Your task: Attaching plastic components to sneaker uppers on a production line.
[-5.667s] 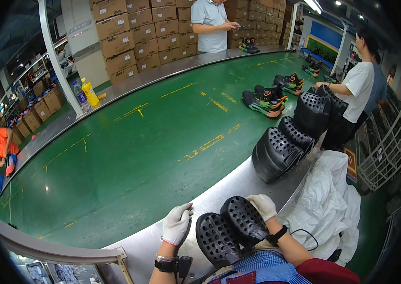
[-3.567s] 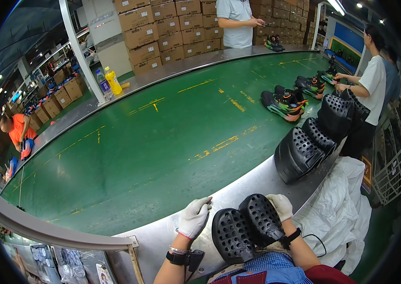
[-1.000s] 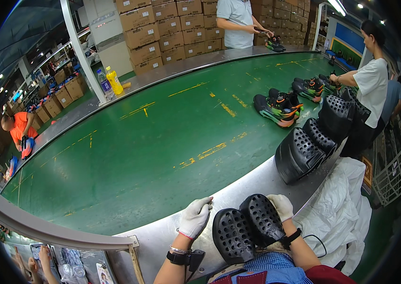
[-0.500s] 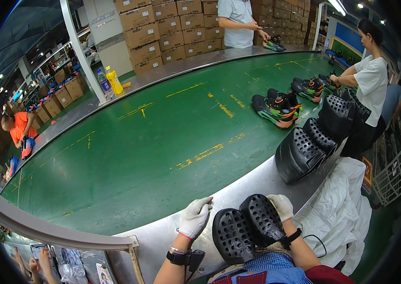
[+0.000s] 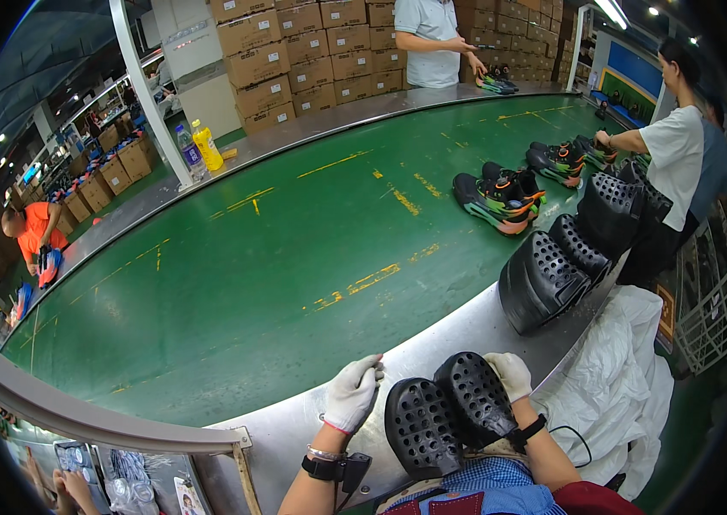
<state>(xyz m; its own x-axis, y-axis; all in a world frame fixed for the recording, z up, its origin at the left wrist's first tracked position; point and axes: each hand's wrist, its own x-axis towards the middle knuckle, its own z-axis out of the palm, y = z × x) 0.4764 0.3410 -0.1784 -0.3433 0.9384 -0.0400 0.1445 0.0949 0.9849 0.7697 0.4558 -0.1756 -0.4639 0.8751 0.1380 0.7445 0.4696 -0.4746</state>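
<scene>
My left hand [image 5: 351, 396], in a white glove, rests at the inner edge of the metal ledge [image 5: 295, 436] by the green belt [image 5: 234, 283]. Its fingers point right, thumb slightly apart, holding nothing. My right hand [image 5: 511, 376], also gloved, lies loosely beside a black perforated clog-shaped piece [image 5: 472, 396], its fingertips partly hidden behind it. A matching clog-shaped piece [image 5: 419, 427] stands to the left, close against my body. Further right, several more black clog-shaped pieces [image 5: 544, 279] are lined up on the ledge.
Black sneakers with orange and green soles [image 5: 501, 202] stand on the belt, with another pair [image 5: 556, 161] beyond. One person [image 5: 677, 146] works at right, others across the belt. White sheeting [image 5: 608, 390] hangs beside the ledge. Two bottles [image 5: 200, 148] stand on the far edge.
The belt's yellow marks and the nearest sneakers have shifted slightly left. The person at right has straightened and drawn back; the person across has lowered a hand. My hands have stayed put.
</scene>
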